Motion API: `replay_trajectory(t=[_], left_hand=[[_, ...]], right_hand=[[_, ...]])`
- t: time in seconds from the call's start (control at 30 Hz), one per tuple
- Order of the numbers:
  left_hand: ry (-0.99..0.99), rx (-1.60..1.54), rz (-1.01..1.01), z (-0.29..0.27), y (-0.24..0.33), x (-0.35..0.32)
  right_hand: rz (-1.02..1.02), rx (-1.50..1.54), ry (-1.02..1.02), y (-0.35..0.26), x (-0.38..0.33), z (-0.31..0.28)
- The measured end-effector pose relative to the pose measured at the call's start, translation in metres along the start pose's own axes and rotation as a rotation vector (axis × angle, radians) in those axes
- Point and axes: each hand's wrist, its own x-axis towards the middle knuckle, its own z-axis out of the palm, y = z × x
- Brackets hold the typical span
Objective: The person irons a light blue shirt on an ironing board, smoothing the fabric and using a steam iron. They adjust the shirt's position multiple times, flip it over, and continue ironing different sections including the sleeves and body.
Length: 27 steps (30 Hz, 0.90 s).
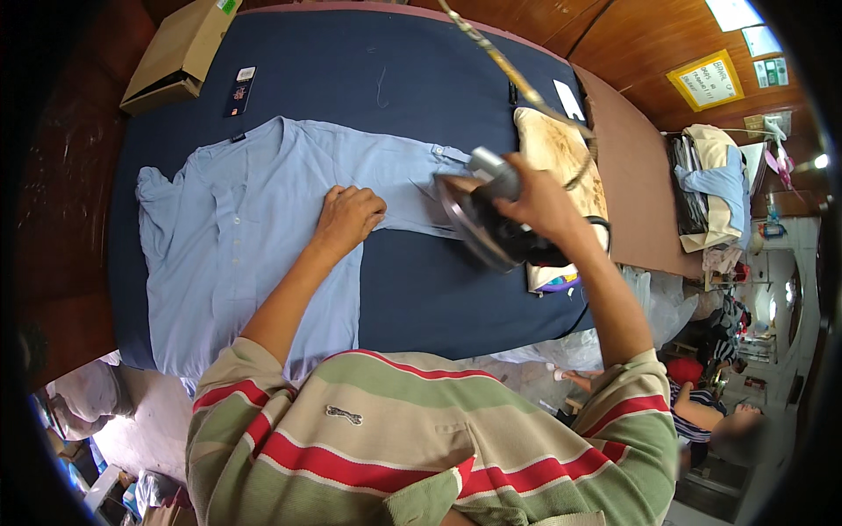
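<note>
A light-blue buttoned shirt (263, 202) lies spread on the dark navy ironing surface (421, 298), one sleeve stretched out to the right. Near where that sleeve joins the body, my left hand (351, 215) presses on the cloth with its fingers curled in on the fabric. My right hand (545, 206) is wrapped round the grey handle of a clothes iron (481, 215). The iron is smeared by motion and appears tilted, its metal plate by the sleeve's cuff end. Whether the plate touches the cloth, I cannot tell.
A scorched cream cloth pad (561, 158) lies right of the iron. The iron's cord (500, 61) hangs from above. Far left are a cardboard box (180, 53) and a dark tag (239, 92). Folded clothes (715, 184) rest on the brown board; a person (702, 412) is at lower right.
</note>
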Motion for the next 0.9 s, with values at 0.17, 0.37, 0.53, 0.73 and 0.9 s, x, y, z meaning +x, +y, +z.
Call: replay_trajectory(t=[0.17,0.37,0.53,0.73,0.9], left_hand=[[0.074,0.015,0.061,0.007,-0.002,0.0],[0.27,0.168,-0.02,-0.001,-0.032,0.043],[-0.119,0.313,-0.08,-0.036,-0.078,0.108],[-0.348,0.118,-0.088,-0.055,-0.099,0.129],[-0.392,0.037,-0.133,-0.063,-0.1,0.132]], right_hand=[[-0.032,-0.101,0.025,-0.014,0.019,0.053],[0.092,-0.06,0.136,-0.024,0.035,0.064],[0.169,-0.016,0.122,-0.038,0.051,0.059],[0.218,-0.02,0.184,-0.039,0.068,0.059],[0.215,0.001,0.174,-0.035,0.077,0.059]])
